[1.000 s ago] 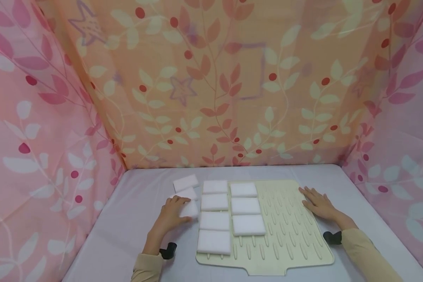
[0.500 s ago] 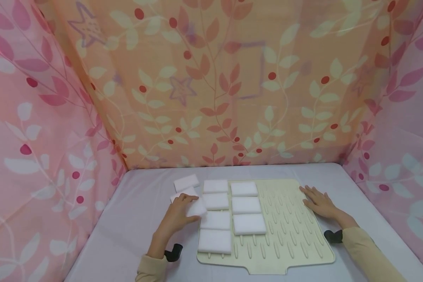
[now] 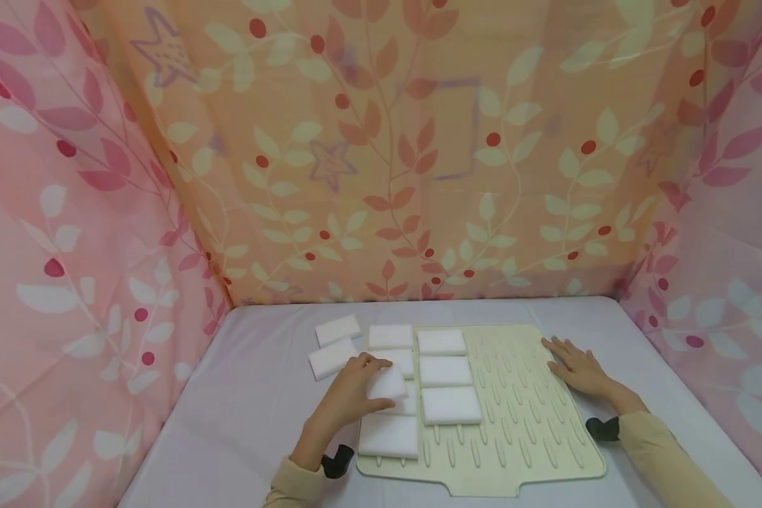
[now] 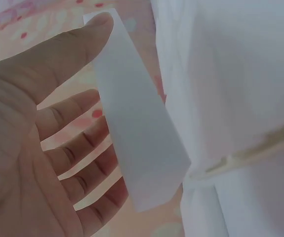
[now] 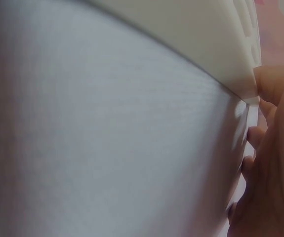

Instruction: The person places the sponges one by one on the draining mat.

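Observation:
My left hand (image 3: 346,395) pinches a white sponge block (image 3: 387,383) between thumb and fingers, over the left column of sponges on a pale cream ridged drying mat (image 3: 514,451). In the left wrist view the held sponge (image 4: 139,118) is tilted, with the thumb on its upper end. Flat on the mat lie two columns of similar white sponges (image 3: 451,405), the left column partly hidden by the hand. With straight fingers, my right hand (image 3: 578,370) rests at the mat's right edge; the right wrist view shows its thumb touching the rim.
Two more white sponges (image 3: 335,358) lie askew on the white-covered table (image 3: 228,409), left of the mat. Bare ridges show on the mat's right half. Patterned cloth walls (image 3: 381,176) enclose the back and both sides.
My left hand has carried the sponge rightward from the loose ones beside the mat to above the left column. The right hand has stayed at the mat's right edge.

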Demonstrator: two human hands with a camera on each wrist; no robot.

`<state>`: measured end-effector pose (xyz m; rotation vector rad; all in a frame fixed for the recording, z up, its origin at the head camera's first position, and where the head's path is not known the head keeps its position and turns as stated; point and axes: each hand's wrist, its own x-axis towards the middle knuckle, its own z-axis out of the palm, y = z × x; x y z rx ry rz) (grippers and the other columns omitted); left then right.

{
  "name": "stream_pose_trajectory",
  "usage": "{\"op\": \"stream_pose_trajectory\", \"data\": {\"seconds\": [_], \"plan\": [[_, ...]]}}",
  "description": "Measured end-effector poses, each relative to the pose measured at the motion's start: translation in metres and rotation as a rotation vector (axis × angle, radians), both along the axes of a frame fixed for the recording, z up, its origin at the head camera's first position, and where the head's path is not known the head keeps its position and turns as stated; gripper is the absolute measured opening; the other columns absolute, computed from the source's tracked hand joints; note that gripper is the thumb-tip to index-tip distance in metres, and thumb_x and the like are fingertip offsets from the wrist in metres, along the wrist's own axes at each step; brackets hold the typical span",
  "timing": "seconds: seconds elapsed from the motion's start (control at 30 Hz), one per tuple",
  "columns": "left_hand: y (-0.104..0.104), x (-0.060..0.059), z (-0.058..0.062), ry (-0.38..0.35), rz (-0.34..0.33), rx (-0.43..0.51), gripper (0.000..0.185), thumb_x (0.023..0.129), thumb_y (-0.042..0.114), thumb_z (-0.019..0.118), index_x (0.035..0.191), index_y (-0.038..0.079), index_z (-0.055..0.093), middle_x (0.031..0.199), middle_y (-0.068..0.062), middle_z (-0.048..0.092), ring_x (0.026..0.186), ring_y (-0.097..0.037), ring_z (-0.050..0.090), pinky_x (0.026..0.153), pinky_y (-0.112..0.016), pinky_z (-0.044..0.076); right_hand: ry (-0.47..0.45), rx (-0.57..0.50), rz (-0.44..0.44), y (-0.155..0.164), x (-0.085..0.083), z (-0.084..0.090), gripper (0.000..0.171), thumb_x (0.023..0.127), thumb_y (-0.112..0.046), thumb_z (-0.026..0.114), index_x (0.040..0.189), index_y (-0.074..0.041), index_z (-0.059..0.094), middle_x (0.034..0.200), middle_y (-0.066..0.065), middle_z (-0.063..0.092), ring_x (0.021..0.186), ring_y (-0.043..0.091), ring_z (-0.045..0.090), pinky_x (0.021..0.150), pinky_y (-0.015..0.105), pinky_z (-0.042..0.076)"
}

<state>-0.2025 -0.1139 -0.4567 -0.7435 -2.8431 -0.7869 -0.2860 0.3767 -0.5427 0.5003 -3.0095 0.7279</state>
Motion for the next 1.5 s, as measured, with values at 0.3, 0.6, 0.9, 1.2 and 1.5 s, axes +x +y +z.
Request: {"op": "stream_pose_trajectory", "data": {"seconds": [0.3, 0.6, 0.9, 1.2, 1.5], "plan": [[0.031, 0.006, -0.010, 0.036, -0.080, -0.072, 0.063, 0.070, 0.046, 0.076, 0.124, 0.021, 0.056, 0.110, 0.003, 0.053, 0.099, -0.017, 0.048, 0.078, -0.033, 0.042, -0.016, -0.005, -0.009, -0.002, 0.003, 0.000, 0.058, 0.096, -0.034, 0.047, 0.143, -0.005, 0.031, 0.145, 0.031, 0.023, 0.131, 0.055, 0.014, 0.097, 0.073, 0.001], [0.056, 0.013, -0.011, 0.075, -0.150, -0.125, 0.062, 0.070, 0.046, 0.076, 0.125, 0.023, 0.056, 0.111, 0.005, 0.053, 0.096, -0.013, 0.047, 0.079, -0.028, 0.042, 0.009, -0.031, -0.001, -0.001, 0.004, -0.001, 0.057, 0.096, -0.034, 0.047, 0.145, -0.010, 0.030, 0.145, 0.031, 0.023, 0.131, 0.055, 0.014, 0.096, 0.073, 0.000], [0.088, 0.020, -0.017, 0.123, -0.214, -0.209, 0.064, 0.068, 0.054, 0.074, 0.124, 0.028, 0.056, 0.109, 0.007, 0.052, 0.097, -0.010, 0.046, 0.076, -0.024, 0.041, 0.034, -0.054, -0.001, 0.001, 0.003, -0.006, 0.057, 0.095, -0.036, 0.048, 0.145, -0.015, 0.031, 0.144, 0.030, 0.026, 0.131, 0.054, 0.015, 0.096, 0.073, 0.000], [0.110, 0.029, -0.024, 0.140, -0.235, -0.261, 0.062, 0.068, 0.056, 0.073, 0.121, 0.030, 0.056, 0.108, 0.009, 0.051, 0.096, -0.009, 0.045, 0.073, -0.021, 0.039, -0.013, -0.017, -0.001, 0.001, 0.001, 0.000, 0.058, 0.096, -0.035, 0.047, 0.144, -0.007, 0.030, 0.146, 0.029, 0.023, 0.132, 0.054, 0.014, 0.096, 0.073, 0.001], [0.117, 0.035, -0.026, 0.154, -0.228, -0.265, 0.065, 0.066, 0.063, 0.069, 0.120, 0.029, 0.058, 0.107, 0.009, 0.052, 0.093, -0.008, 0.045, 0.070, -0.020, 0.037, -0.024, -0.015, -0.002, 0.000, 0.001, 0.002, 0.058, 0.096, -0.035, 0.046, 0.144, -0.006, 0.030, 0.146, 0.030, 0.022, 0.131, 0.055, 0.013, 0.096, 0.073, 0.001]]}}
